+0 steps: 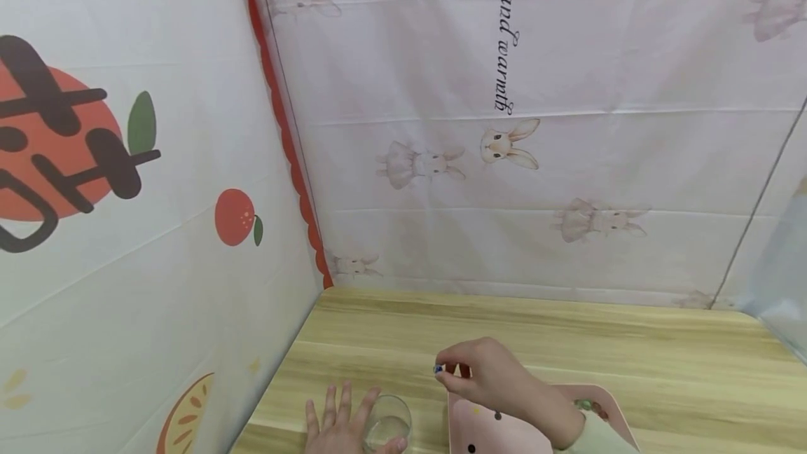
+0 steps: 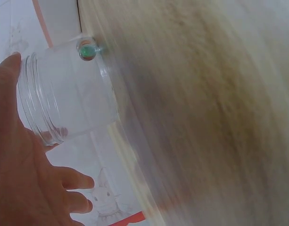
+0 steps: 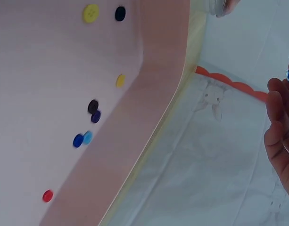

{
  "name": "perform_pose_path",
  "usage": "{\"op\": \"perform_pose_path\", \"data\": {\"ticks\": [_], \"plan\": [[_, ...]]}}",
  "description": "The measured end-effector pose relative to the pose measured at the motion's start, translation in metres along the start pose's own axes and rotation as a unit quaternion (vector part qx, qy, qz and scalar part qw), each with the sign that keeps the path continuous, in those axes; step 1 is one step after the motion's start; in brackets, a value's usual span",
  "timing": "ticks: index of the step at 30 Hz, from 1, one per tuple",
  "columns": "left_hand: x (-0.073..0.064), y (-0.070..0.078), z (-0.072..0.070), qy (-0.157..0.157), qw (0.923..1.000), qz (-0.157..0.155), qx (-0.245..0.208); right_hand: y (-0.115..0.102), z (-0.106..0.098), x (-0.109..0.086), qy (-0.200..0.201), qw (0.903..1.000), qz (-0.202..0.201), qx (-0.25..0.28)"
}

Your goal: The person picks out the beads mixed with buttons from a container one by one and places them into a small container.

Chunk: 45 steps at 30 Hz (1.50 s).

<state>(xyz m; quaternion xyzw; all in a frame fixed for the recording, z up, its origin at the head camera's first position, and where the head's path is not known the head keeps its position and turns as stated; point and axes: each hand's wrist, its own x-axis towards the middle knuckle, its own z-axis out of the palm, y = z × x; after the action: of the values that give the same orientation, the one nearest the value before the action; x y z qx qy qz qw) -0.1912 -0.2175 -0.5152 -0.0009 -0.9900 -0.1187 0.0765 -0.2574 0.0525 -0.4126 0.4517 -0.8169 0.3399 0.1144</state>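
Note:
A clear jar [image 1: 387,422] with a threaded mouth [image 2: 38,101] stands upright on the wooden table. My left hand [image 1: 340,429] holds it near the mouth between thumb and forefinger, the other fingers spread beside it. Low in the jar is a green-centred glass marble [image 2: 87,51]. Between thumb and fingertips my right hand [image 1: 482,373] pinches a small blue marble [image 1: 438,368], partly covered by the fingers. That hand is raised to the right of the jar, its forearm crossing over the pink tray [image 1: 463,433].
Inside the tray lie a yellow button [image 3: 91,13], a black button [image 3: 120,13], a red button [image 3: 47,196] and several others, some blue. Small green pieces [image 1: 586,405] sit at its far right corner. Printed fabric walls [image 1: 403,251] border the table [image 1: 378,321] behind and at left.

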Motion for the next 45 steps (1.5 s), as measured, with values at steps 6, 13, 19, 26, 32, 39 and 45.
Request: {"op": "perform_pose_path", "data": {"ticks": [6, 13, 19, 26, 32, 39, 45], "plan": [[-0.002, 0.0, 0.0, -0.005, 1.0, 0.003, -0.002, -0.006, 0.016, 0.01, -0.007, 0.9996, -0.028, -0.008], [-0.002, 0.0, 0.0, 0.002, 1.0, 0.0, 0.002, -0.017, 0.036, 0.017, -0.059, 0.9967, -0.038, -0.041], [-0.002, 0.0, -0.003, 0.007, 0.9999, 0.003, 0.009, -0.021, 0.051, 0.021, -0.109, 0.9898, -0.035, -0.085], [-0.003, -0.002, -0.003, 0.014, 0.9995, 0.014, 0.022, -0.023, 0.065, 0.025, -0.132, 0.9786, -0.042, -0.152], [-0.004, -0.003, -0.006, 0.009, 0.9995, 0.026, 0.016, -0.024, 0.076, 0.025, -0.123, 0.9718, -0.066, -0.19], [-0.003, -0.002, -0.006, 0.007, 0.9995, 0.023, 0.019, -0.027, 0.079, 0.024, -0.124, 0.9704, -0.074, -0.194], [-0.003, -0.003, -0.003, 0.016, 0.9994, 0.022, 0.02, -0.025, 0.081, 0.024, -0.128, 0.9707, -0.076, -0.189]]}}
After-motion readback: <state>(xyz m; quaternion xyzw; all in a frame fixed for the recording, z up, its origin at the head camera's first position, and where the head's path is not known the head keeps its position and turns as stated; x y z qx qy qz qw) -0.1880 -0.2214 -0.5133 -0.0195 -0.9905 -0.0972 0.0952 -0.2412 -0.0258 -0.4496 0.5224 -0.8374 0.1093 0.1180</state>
